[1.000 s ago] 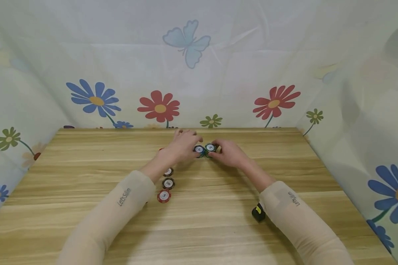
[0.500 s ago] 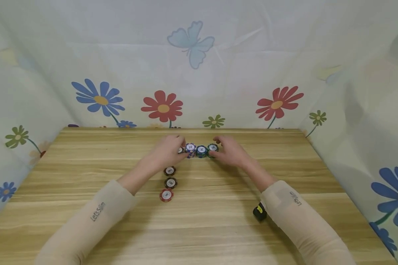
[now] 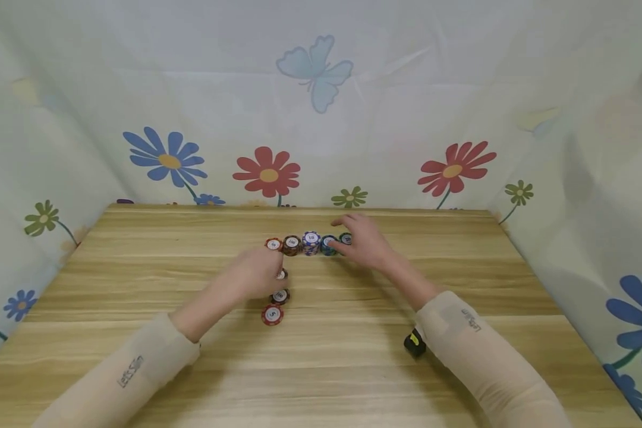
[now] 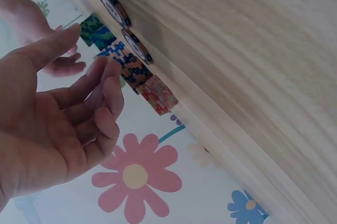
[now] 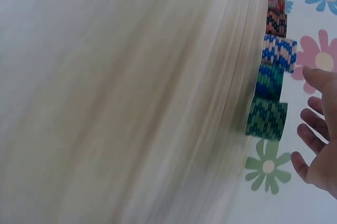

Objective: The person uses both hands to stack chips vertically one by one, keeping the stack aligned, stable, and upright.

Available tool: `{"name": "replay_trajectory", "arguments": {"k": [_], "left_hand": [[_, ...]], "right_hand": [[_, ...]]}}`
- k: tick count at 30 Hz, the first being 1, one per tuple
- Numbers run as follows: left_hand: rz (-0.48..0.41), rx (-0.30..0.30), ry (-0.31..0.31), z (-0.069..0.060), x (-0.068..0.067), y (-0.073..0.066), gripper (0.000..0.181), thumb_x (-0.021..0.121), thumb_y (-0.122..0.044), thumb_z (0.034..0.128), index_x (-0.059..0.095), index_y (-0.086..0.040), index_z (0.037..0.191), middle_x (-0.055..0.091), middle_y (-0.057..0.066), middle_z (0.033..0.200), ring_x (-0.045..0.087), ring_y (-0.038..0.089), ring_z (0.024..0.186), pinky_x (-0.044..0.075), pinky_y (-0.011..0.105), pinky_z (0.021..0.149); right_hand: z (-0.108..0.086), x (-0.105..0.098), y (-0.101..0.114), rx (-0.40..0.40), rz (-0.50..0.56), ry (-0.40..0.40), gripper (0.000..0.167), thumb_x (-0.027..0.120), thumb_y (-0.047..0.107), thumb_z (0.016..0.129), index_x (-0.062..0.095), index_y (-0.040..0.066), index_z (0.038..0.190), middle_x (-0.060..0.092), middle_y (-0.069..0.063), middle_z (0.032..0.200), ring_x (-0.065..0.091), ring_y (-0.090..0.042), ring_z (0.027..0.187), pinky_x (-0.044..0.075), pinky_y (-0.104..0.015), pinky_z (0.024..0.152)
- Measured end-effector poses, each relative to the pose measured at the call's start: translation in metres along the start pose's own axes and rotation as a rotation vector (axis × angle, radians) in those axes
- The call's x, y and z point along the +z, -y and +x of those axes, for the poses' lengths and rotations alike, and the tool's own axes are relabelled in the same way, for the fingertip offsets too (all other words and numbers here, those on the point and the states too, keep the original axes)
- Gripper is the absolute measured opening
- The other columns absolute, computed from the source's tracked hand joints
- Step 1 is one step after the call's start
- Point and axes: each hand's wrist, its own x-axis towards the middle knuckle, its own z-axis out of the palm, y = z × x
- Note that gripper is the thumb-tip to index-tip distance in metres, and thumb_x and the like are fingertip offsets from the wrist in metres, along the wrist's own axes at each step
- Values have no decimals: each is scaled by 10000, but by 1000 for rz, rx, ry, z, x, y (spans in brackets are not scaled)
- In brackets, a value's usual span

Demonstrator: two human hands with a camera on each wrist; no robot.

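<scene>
Several stacks of poker chips stand side by side in a row near the table's back: a red stack [image 3: 273, 244], a black-and-orange stack [image 3: 292, 244], a taller blue-and-white stack [image 3: 311, 240], a blue-green stack [image 5: 269, 81] and a green stack [image 5: 267, 119]. My left hand [image 3: 254, 273], its fingers loosely bent and holding nothing, hovers by two single black chips [image 3: 280, 296] and partly covers one. A single red chip [image 3: 272, 315] lies in front of those. My right hand [image 3: 366, 242] is above the row's right end, fingers spread, thumb over the blue-green stack.
A small black-and-yellow object [image 3: 415, 343] sits by the right sleeve, partly hidden. The wooden table [image 3: 342, 368] meets a flower-printed cloth [image 3: 374, 148] at its back and sides.
My left hand has moved left and toward me, away from the row, uncovering the blue-and-white, black-and-orange and red stacks. My right hand has come off the green stack and shifted slightly.
</scene>
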Motion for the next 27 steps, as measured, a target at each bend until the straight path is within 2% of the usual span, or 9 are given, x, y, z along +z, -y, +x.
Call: {"name": "replay_trajectory", "arguments": {"k": [6,13,18,27], "left_hand": [[46,-20,66,-11,0,-6,391,806,-423,880,580,-147,718,538,-23,652,505,157,617,443,354,571],[98,-49,155,-24,5,-11,442,859,-506,792,616,-146,709,588,-17,701,523,155,645,485,363,610],[79,-62,154,-29,9,-12,444,882,-498,763,610,-152,710,593,-6,746,540,168,674,482,374,614],[74,-33,127,-35,9,-14,378,897,-373,762,591,-160,704,584,-10,742,538,173,674,489,393,624]], "right_hand": [[9,7,12,-20,-41,52,473,795,325,918,654,66,1288,619,-125,1357,489,-367,1313,346,-618,1079],[15,16,22,-45,-83,81,527,811,347,901,638,79,1321,614,-101,1372,481,-336,1324,341,-627,1074],[20,18,31,-57,-85,85,531,807,355,904,639,86,1330,611,-87,1380,476,-324,1319,324,-612,1075],[32,28,47,-67,-154,173,495,760,371,945,634,134,1361,575,-74,1434,439,-331,1370,271,-632,1099]]}}
